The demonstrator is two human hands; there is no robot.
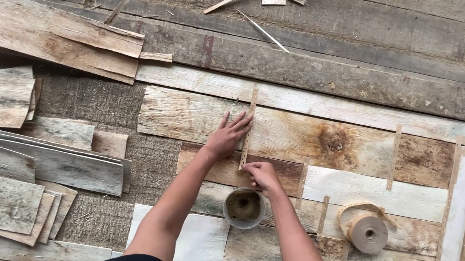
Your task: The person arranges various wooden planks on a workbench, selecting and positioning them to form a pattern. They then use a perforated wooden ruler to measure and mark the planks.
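A rough plank tabletop carries patched veneer sheets. At frame centre a tape strip runs vertically. The left hand lies flat beside it, fingers spread, while the right hand pinches its lower end.

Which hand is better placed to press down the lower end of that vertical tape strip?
Probably the right hand: its fingertips already pinch the bottom end of the tape strip. The left hand lies flat higher up, beside the strip's middle, on the veneer sheet.
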